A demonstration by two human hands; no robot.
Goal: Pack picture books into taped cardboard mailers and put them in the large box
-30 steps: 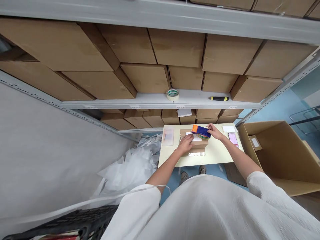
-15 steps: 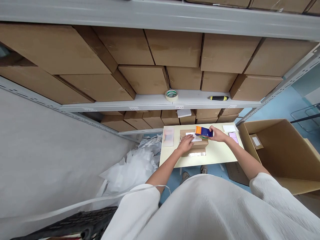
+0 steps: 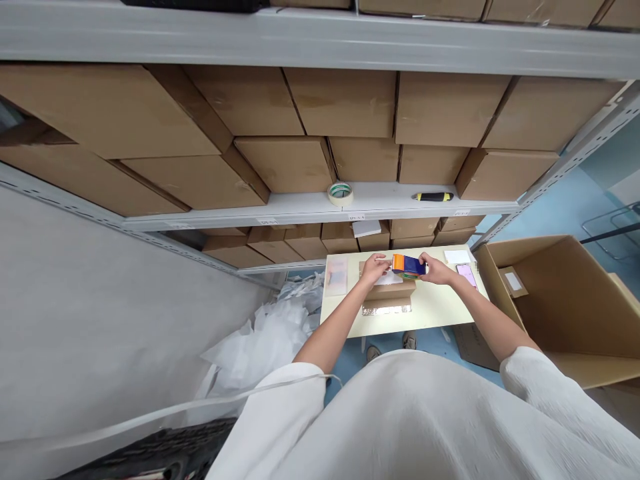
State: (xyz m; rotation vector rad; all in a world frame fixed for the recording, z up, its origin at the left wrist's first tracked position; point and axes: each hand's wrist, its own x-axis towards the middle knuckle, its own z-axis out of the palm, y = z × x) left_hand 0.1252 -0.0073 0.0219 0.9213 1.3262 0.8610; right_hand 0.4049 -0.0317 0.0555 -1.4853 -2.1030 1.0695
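A small brown cardboard box [image 3: 389,292] with a white label on top stands on a pale yellow table [image 3: 430,308]. My right hand [image 3: 436,270] grips a blue and orange tape dispenser [image 3: 407,265] just above the box's far edge. My left hand [image 3: 374,268] rests on the box top beside the dispenser's orange end, fingers bent toward it. A strip of shiny tape shows on the box's near side.
A clear plastic case [image 3: 336,276], a phone [image 3: 467,274] and a white card [image 3: 457,257] lie on the table. A large open carton [image 3: 560,300] stands at the right. A tape roll [image 3: 341,193] and a utility knife [image 3: 433,197] sit on the shelf. White wrapping [image 3: 270,333] is heaped at the left.
My left hand slid from the near part of the box top up to the dispenser's orange end. The dispenser shifted slightly right and levelled out.
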